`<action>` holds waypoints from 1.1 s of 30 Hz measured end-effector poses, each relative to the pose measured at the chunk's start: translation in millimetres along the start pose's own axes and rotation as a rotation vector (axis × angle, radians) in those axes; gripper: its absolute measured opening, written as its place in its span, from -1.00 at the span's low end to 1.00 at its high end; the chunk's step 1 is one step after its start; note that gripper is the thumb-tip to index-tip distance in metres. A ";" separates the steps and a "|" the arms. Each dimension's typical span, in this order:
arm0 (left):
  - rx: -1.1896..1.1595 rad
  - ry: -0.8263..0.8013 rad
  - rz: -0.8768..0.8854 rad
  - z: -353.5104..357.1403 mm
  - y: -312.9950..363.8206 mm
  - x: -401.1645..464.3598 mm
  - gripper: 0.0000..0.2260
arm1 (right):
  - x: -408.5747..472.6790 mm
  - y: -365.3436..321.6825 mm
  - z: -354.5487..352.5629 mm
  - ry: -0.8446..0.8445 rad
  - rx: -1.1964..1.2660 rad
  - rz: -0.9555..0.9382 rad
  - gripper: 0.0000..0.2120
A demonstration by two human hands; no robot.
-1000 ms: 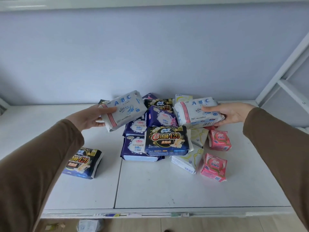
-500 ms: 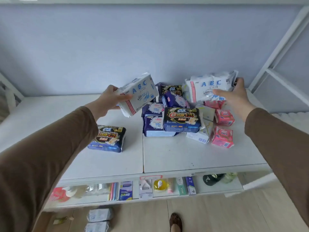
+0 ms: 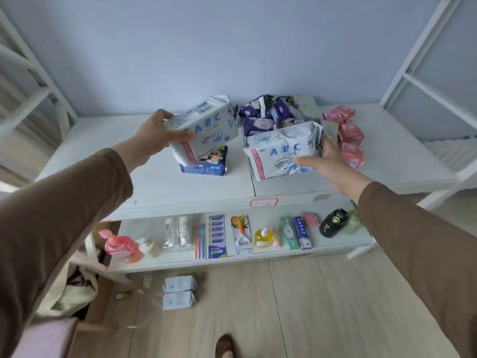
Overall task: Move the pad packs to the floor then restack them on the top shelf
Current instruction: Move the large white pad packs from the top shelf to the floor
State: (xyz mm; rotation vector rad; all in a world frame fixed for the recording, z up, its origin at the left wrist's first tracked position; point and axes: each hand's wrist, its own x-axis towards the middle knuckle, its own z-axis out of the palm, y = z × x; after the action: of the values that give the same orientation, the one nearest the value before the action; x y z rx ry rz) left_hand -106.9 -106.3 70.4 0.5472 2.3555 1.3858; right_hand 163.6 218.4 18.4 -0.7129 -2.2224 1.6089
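My left hand (image 3: 157, 131) grips a white ABC pad pack (image 3: 206, 127), held tilted above the top shelf (image 3: 160, 182). My right hand (image 3: 325, 158) grips a second white ABC pad pack (image 3: 281, 151) near the shelf's front edge. Under the left pack lies a dark blue pad pack (image 3: 206, 164). Behind the right pack sits a heap of purple and dark packs (image 3: 268, 112), with several small pink packs (image 3: 348, 135) to its right. Two white packs (image 3: 179, 291) lie on the wooden floor below.
A lower shelf (image 3: 335, 244) carries toiletries: a pink pump bottle (image 3: 121, 245), toothbrushes, a yellow bottle, toothpaste boxes and a black cap. White metal frames (image 3: 423, 81) stand on both sides. A cloth bag (image 3: 74, 288) hangs at lower left. A shoe (image 3: 224, 346) shows at the bottom.
Both hands have drawn their ABC packs back from the pile toward the shelf's front. The view has tilted down, so the lower shelf and floor now show.
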 end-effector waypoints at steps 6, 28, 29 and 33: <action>0.089 -0.016 -0.067 -21.2 -68.2 -102.3 -0.32 | -92.3 37.1 57.0 -0.147 0.052 0.066 -0.29; 0.458 -0.285 -0.205 -14.6 -474.5 -236.2 -0.25 | -324.4 268.9 377.0 -0.331 -0.087 0.552 -0.39; 0.461 -0.296 -0.213 -7.5 -500.1 -236.9 -0.26 | -328.7 288.5 395.2 -0.336 -0.091 0.558 -0.40; 0.480 -0.341 -0.264 29.4 -605.4 -239.3 -0.24 | -339.7 373.4 460.9 -0.343 -0.075 0.574 -0.40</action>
State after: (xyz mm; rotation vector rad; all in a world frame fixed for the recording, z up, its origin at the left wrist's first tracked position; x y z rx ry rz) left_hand 23.6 -472.8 -452.4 0.5221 2.3605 0.5583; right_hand 287.7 -243.9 -469.6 -1.2707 -2.4706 2.0436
